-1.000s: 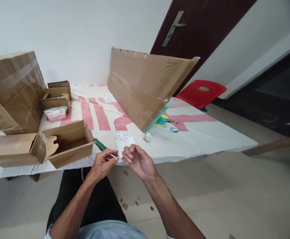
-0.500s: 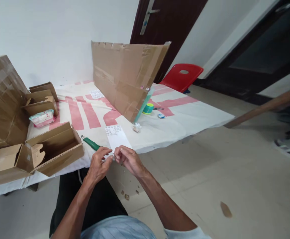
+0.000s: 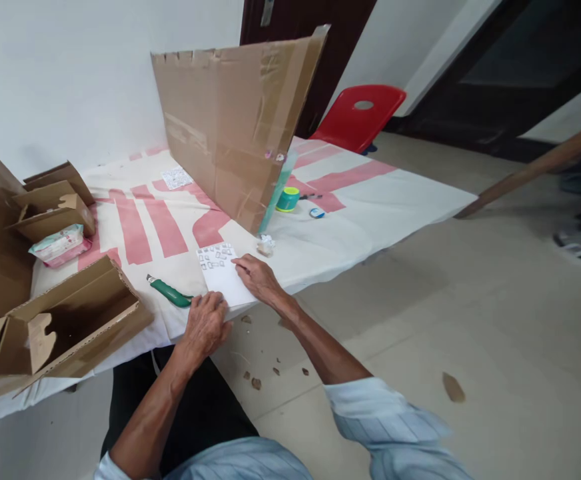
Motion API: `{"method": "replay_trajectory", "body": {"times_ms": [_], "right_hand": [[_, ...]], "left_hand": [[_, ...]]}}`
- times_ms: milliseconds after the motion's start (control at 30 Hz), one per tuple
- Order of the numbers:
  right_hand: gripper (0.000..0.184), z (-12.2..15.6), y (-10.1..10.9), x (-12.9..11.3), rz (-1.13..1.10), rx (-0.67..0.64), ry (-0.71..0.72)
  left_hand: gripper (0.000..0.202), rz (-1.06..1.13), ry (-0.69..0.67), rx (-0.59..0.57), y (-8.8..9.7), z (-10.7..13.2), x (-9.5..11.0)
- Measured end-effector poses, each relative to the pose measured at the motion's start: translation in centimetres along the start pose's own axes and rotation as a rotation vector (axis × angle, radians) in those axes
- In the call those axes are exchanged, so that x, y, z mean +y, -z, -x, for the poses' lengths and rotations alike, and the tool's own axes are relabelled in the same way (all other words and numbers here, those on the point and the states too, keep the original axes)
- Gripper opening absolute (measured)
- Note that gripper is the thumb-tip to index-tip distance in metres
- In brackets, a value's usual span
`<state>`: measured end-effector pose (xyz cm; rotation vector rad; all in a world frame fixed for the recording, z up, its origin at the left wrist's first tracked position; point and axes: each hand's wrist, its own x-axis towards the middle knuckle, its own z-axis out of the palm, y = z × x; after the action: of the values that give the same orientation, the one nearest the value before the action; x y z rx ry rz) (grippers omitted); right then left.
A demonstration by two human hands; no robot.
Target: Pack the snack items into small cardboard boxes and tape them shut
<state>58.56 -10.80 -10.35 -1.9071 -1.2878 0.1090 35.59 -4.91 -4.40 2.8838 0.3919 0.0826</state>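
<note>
A white sheet of paper (image 3: 228,283) lies at the table's front edge, with rows of small grey outlined marks or stickers on its upper part. My right hand (image 3: 260,279) rests over the paper's right side. Its thumb and index finger are pinched beside the lowest marks; whatever they hold is too small to make out. My left hand (image 3: 205,325) lies at the table edge by the sheet's lower left corner, fingers stretched forward and thumb apart, with nothing visible in it. Left of the paper, near those fingertips, is a green utility knife (image 3: 170,293).
Open cardboard boxes (image 3: 83,333) stand at the left, near a wipes pack (image 3: 60,245). A large cardboard sheet (image 3: 230,127) stands upright behind the paper. Crumpled scrap (image 3: 265,246), a green tape roll (image 3: 288,199) and a blue-white round item (image 3: 316,213) lie to the right.
My hands have come apart from near each other at the table edge. The right moved forward onto the paper; the left settled at its lower corner. The camera view has tilted down.
</note>
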Motion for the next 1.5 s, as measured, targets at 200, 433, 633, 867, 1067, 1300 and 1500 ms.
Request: {"method": "replay_trajectory", "body": {"times_ms": [200,433,633,867,1067,1300,1500], "right_hand": [[0.022,-2.8,-0.4,0.1,0.236,-0.122,-0.126],[0.023,-3.9,-0.7,0.3,0.264,-0.152,-0.171],[0.028,-4.3,-0.7,0.3,0.305,-0.174,-0.104],[0.025,-4.6,-1.1,0.4,0.338,-0.188,-0.023],[0.030,-4.8,-1.2,0.3,0.296,-0.145,-0.038],[0.031,-4.4,-0.5,0.2,0.255,-0.146,-0.073],[0.031,-4.4,-0.4,-0.1,0.264,-0.182,-0.084]], "left_hand": [[0.024,0.041,0.008,-0.009,-0.6,0.0,0.0],[0.032,0.090,0.017,-0.041,-0.5,0.0,0.0],[0.026,0.095,0.018,-0.050,-0.2,-0.2,-0.2],[0.026,0.126,0.004,0.000,-0.7,0.0,-0.4],[0.021,0.121,-0.003,0.002,-0.6,-0.3,-0.5],[0.019,0.122,0.006,-0.007,-0.4,-0.3,-0.4],[0.016,0.117,0.008,-0.020,-0.3,-0.3,-0.4]]}}
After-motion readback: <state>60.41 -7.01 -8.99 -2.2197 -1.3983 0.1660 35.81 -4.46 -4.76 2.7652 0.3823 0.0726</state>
